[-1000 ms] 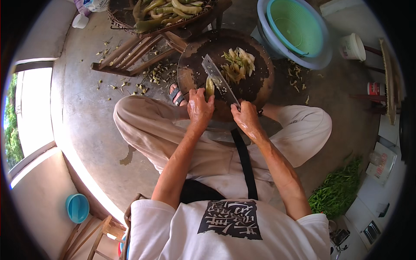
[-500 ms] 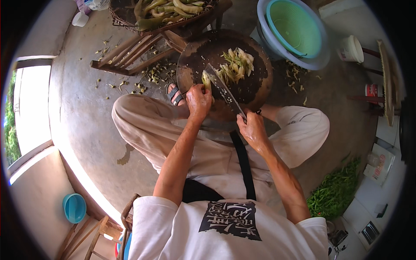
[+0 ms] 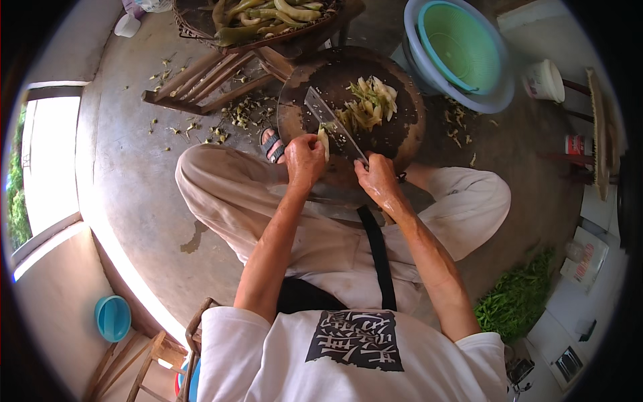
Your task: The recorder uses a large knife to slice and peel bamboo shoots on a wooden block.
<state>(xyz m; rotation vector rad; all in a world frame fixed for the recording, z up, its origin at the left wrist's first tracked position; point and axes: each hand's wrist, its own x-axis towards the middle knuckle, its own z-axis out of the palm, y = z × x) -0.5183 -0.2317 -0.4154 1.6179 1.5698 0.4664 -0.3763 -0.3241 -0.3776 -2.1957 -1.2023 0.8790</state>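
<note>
A round dark wooden chopping board (image 3: 400, 137) lies in front of me, wet and dotted with pale seeds. My left hand (image 3: 306, 162) is closed on a pale green pepper (image 3: 324, 142) at the board's near left edge. A wide-bladed kitchen knife (image 3: 336, 124) is gripped by its handle in my right hand (image 3: 379, 179). Its blade slants far-left across the board, close beside the pepper's far end; whether it touches cannot be told. To the right of the blade sits a loose heap of chopped pepper (image 3: 370, 106).
A wicker basket (image 3: 191, 33) of long pale peppers stands at the far left, near a low wooden chair (image 3: 201, 90). Far right are a teal colander (image 3: 462, 50) and a bluish basin (image 3: 499, 94). Stem scraps (image 3: 244, 110) litter the floor; green leafy stalks (image 3: 516, 295) lie right.
The knife and my right hand have shifted left and slightly away from me. Less of the pepper shows beyond my left hand, which stays nearly in place.
</note>
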